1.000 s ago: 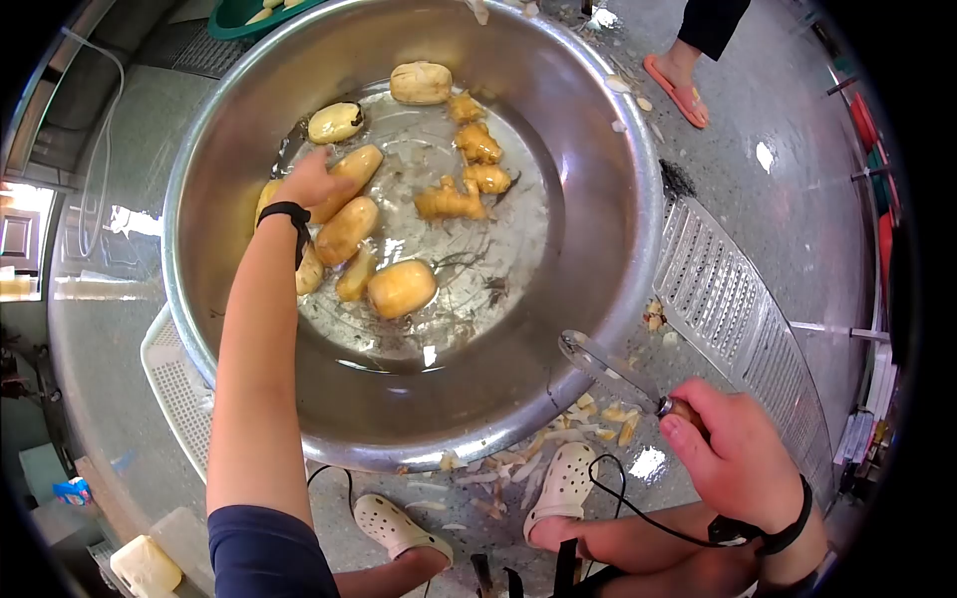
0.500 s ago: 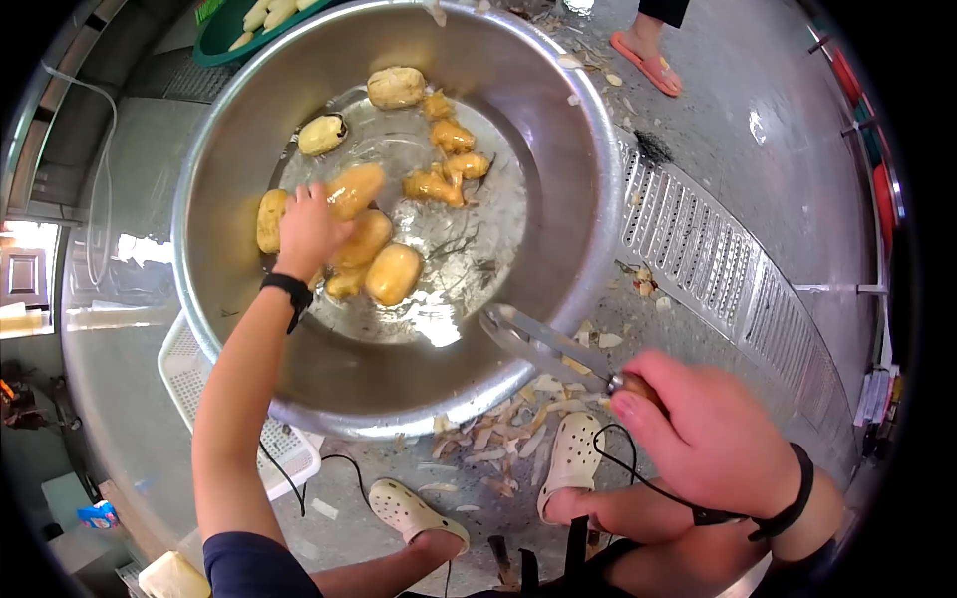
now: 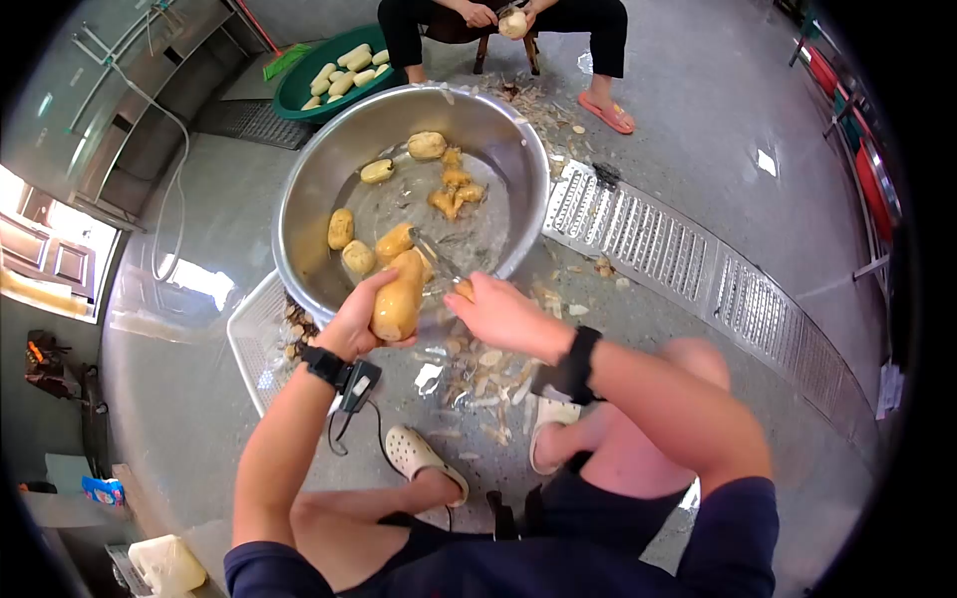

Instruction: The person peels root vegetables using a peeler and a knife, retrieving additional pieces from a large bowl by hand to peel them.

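Observation:
My left hand is wrapped round a wet, yellow-brown lotus root segment, held over the near rim of a big steel basin. In my right hand is a peeler with a metal frame and wooden handle; its head is close beside the lotus root's upper end. Whether the blade touches the skin I cannot tell. Inside the basin lie several more lotus root segments in shallow water, and a knobbly, branched root piece.
A green tub of pale peeled segments stands behind the basin. Opposite me, a seated person's hands hold a pale segment. Peelings litter the floor by my feet. A white plastic basket is at left, a metal drain grate at right.
My left hand has lifted a lotus root segment out of the basin towards me. My right hand has brought the peeler left to it. The view has tilted up, showing the other person.

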Demonstrator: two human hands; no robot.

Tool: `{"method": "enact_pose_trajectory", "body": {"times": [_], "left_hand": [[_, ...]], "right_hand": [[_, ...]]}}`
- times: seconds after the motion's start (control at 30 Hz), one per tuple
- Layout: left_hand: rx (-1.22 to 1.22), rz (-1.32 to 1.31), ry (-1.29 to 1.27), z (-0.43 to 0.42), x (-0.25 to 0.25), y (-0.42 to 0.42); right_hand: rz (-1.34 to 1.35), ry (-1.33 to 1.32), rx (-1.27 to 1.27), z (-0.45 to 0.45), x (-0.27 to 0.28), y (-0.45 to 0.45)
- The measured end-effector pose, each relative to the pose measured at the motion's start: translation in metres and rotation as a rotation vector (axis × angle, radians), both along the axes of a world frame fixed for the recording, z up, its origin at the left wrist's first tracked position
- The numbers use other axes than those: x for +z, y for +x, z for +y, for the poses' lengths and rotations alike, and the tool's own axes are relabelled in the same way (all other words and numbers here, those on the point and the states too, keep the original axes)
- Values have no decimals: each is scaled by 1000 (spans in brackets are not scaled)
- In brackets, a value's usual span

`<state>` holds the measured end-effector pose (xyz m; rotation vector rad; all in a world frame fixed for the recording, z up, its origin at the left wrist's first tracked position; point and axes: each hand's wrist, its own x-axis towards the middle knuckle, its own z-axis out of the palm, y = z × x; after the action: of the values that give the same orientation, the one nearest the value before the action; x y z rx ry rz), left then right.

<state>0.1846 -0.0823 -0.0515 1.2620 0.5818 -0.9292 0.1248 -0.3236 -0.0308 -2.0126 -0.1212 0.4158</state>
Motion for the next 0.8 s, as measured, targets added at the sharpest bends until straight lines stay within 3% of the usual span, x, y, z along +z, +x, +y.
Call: {"method": "enact_pose_trajectory", "body": {"times": [0.13,0.4,0.53,0.73,0.8], "left_hand": [[152,22,-75,-16,1,-51],[99,-62,-59,-20,56,-125],[109,-242,-51,-15,92,-160],[225,-321,-413,-9,91,-184],[291,-317,-484,-12,86,-187]], "right_hand": [[50,89,27,8,-3,-6],[205,301,18,41,26,-50],[451,620,-26,44,28,-66],[457,801,-38,38,53,-103],[335,662,68,31,49,-98]]}}
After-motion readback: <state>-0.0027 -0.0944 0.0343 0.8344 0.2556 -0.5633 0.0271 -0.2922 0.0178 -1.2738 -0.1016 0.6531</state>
